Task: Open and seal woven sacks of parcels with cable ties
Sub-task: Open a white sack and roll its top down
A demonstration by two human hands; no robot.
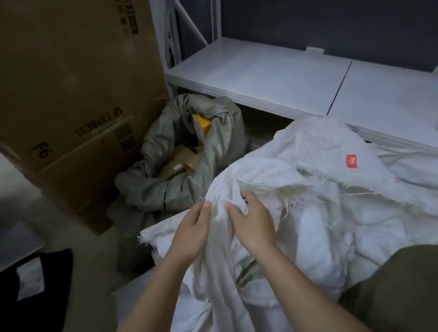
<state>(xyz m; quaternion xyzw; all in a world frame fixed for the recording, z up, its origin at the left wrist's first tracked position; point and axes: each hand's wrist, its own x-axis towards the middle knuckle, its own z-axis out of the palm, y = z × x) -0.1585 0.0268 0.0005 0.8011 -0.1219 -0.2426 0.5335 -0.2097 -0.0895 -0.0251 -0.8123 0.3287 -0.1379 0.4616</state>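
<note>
A white woven sack [270, 183] with a frayed mouth lies bunched in front of me, on top of more white sacks. My left hand [194, 230] pinches the gathered fabric near the sack's mouth between thumb and fingers. My right hand [250, 220] grips the same bunch just to the right, fingers curled into the folds. A red label [351, 161] is stuck on a neighbouring white sack. No cable tie shows in either hand.
A grey-green sack [173, 179] stands open on the floor behind, with cardboard parcels and a yellow item [201, 123] inside. A tall cardboard box [52, 92] rises at left. White shelving [260, 76] runs along the right. My knee [427, 290] is at lower right.
</note>
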